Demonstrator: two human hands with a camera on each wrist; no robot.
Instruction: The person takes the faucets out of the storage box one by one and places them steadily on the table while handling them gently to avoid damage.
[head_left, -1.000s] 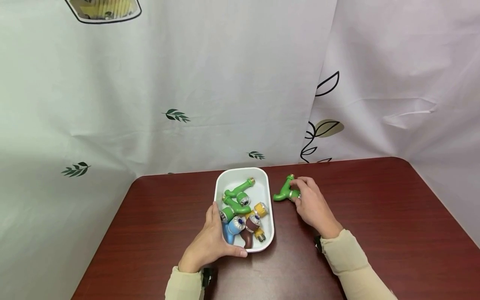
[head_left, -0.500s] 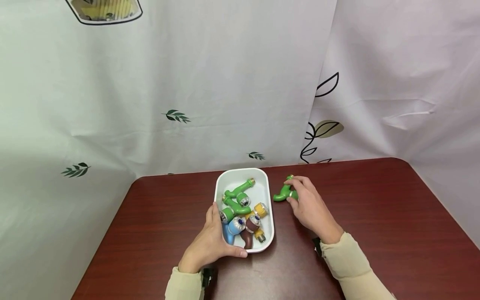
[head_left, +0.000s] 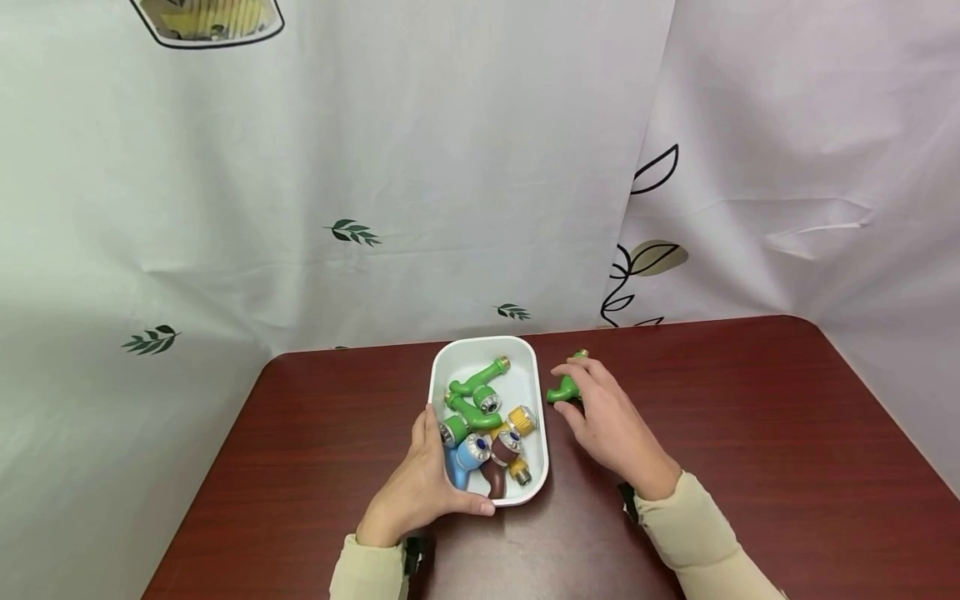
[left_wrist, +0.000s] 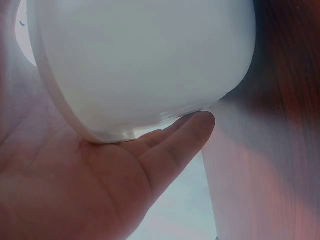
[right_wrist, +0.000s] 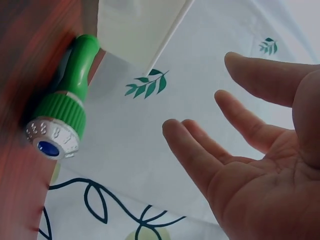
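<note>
A white plastic tray (head_left: 543, 433) holds two green taps (head_left: 480, 382), a blue tap (head_left: 470, 452), a brown tap (head_left: 497, 477) and a yellow tap (head_left: 522, 419). My left hand (head_left: 420, 487) lies against its left side, thumb along the near rim; the left wrist view shows straight fingers (left_wrist: 175, 155) touching the tray wall. Another green tap (head_left: 564, 392) lies on the table right of the tray, partly hidden behind my right hand (head_left: 611, 425). In the right wrist view, that hand's fingers are spread apart, away from the green tap's ridged handle (right_wrist: 60, 112).
A dark red wooden table (head_left: 750, 433) carries everything. White curtains (head_left: 480, 167) with leaf prints hang behind its far edge and along both sides.
My right hand has let go of the green tap's handle, spread its fingers and shifted left towards the tray. The tap stays in place. My left hand and the tray have not moved.
</note>
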